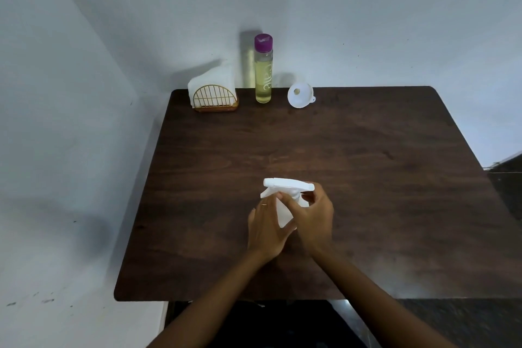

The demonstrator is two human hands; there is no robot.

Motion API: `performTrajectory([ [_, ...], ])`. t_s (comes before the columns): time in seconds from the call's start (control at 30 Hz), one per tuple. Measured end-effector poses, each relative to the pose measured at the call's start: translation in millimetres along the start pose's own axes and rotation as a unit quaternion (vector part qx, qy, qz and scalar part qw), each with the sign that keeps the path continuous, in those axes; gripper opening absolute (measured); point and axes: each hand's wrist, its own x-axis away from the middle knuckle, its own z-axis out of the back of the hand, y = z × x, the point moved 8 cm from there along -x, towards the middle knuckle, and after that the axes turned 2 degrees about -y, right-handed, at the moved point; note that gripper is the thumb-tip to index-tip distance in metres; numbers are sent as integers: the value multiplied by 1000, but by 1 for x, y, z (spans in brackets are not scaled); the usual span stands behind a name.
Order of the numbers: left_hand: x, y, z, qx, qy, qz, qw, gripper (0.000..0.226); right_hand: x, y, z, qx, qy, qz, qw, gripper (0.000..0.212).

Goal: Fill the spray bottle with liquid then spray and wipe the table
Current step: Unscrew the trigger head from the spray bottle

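Observation:
A white spray bottle (285, 216) stands on the dark wooden table (367, 178) near its middle, its trigger head (288, 183) pointing left. My left hand (267, 227) wraps the bottle's body from the left. My right hand (313, 213) grips the neck just under the trigger head. At the back edge stands a tall clear bottle (263, 73) with a purple cap, about two-thirds full of pale yellow liquid. A white funnel (300, 94) lies on its side to the right of it. White paper napkins (211, 83) sit in a gold wire holder (215, 100) at the back left.
The table is pushed against a white wall at the back, and another white wall runs along its left side. A dark object (508, 169) shows at the right edge of the view, beyond the table.

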Motion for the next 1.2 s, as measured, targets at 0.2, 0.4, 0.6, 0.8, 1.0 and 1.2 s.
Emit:
performTrajectory([
  [0.2,-1,0,0,62,-16,-20,998,72,-8,5,-1,114,-102,18,988,35],
  [0.4,0,-3,-3,80,-21,-28,996,78,-17,-8,-2,163,-127,53,977,46],
  [0.6,-3,0,-1,76,-3,-16,997,94,-8,-9,2,125,-93,68,985,42],
  [0.8,-2,-3,-3,110,-23,-8,994,94,-5,-9,0,110,-104,26,988,61],
  [1.0,-5,-8,-7,94,-29,-9,995,84,-4,-12,-1,109,-101,44,988,53],
  [1.2,-6,-9,-9,112,-30,-22,993,80,-7,-6,-4,93,-131,12,987,70],
])
